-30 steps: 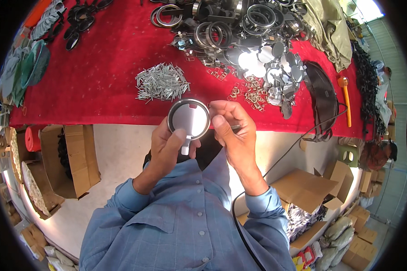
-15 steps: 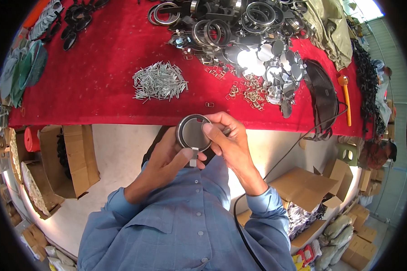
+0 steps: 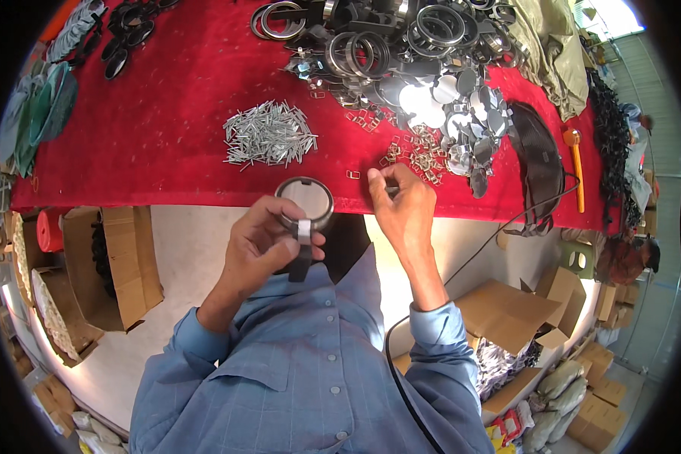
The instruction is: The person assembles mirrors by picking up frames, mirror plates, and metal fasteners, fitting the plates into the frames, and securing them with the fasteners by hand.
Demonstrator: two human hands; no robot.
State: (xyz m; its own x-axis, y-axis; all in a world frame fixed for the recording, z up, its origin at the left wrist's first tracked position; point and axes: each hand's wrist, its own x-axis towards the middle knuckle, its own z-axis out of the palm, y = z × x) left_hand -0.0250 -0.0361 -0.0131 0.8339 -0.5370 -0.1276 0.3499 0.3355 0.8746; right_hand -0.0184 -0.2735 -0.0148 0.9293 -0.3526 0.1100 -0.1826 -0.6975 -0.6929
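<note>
My left hand is closed on a round metal-rimmed piece with a pale grey disc inside its ring. A silver clip and a short dark tab stick out from the piece's near side, by my thumb. My right hand is over the table's front edge, thumb and forefinger curled close together. Something small and dark shows between its fingers, too hidden to name. Just left of those fingertips a single small wire loop lies on the red cloth, apart from the hand.
On the red-covered table lie a heap of silver pins, a pile of wire loops, many round discs and metal rings. A yellow-handled hammer and a dark pouch are on the right. Cardboard boxes flank me.
My right hand has let go of the round piece and moved forward and right over the table edge. My left hand has shifted slightly left and tilted the piece.
</note>
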